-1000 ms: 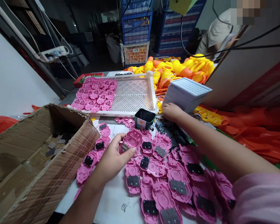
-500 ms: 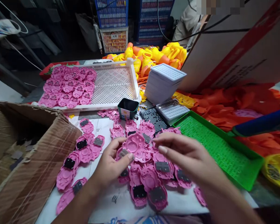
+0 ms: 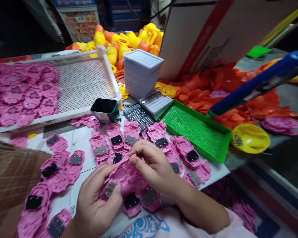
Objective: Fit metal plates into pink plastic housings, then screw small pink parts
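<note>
A pink plastic casing [image 3: 121,174] is held low over the table. My left hand [image 3: 95,195] is closed around its left side, with the thumb on a grey metal plate [image 3: 110,189] at its lower end. At the casing's upper right edge, the thumb and fingers of my right hand [image 3: 154,165] are pinched together; whether a small part sits between them is hidden. More pink casings [image 3: 157,131] lie around both hands, several bearing black or grey plates [image 3: 161,142].
Left of my hands is a cardboard box [image 3: 12,188]. Behind stand a white tray [image 3: 86,86] with pink parts, a dark cup [image 3: 104,110] and a stack of white trays [image 3: 142,74]. A green tray [image 3: 196,130] and a yellow bowl [image 3: 250,138] lie to the right.
The view has swung to the right. My right hand has come in from beside the casing and closed at its upper edge; my left hand still grips it.
</note>
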`<control>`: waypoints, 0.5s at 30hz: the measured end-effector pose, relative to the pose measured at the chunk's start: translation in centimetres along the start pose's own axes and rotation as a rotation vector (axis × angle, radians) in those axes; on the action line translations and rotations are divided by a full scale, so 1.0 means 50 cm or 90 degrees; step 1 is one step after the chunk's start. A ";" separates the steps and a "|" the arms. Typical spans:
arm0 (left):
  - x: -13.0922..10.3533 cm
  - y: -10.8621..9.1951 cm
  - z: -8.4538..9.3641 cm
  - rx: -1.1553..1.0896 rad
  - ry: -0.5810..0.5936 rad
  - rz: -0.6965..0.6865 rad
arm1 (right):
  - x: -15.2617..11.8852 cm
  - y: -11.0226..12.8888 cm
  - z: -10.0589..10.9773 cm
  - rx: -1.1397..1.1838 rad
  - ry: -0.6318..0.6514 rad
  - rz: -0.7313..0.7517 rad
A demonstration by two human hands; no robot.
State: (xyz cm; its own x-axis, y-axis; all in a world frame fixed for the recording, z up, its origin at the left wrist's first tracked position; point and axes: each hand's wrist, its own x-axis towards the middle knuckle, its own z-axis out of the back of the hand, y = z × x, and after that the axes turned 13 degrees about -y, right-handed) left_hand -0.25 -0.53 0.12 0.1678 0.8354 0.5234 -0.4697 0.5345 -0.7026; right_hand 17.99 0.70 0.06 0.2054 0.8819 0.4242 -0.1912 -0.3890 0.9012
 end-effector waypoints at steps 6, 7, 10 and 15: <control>0.012 -0.001 0.010 0.091 0.024 -0.191 | -0.007 0.003 0.015 0.015 0.048 0.089; 0.013 -0.004 0.013 0.100 0.024 -0.214 | -0.009 0.005 0.017 0.018 0.065 0.100; 0.014 -0.019 0.015 0.113 -0.018 -0.262 | -0.018 0.011 0.021 0.023 0.107 0.102; 0.016 -0.039 0.003 0.095 -0.063 -0.251 | -0.031 0.013 0.025 0.067 0.101 0.037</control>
State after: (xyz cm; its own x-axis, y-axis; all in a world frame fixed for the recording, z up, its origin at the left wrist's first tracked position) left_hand 0.69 -0.93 1.98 0.2783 0.5512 0.7866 -0.5085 0.7793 -0.3662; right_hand 18.76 -1.23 0.09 0.0418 0.8845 0.4647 -0.0957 -0.4594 0.8830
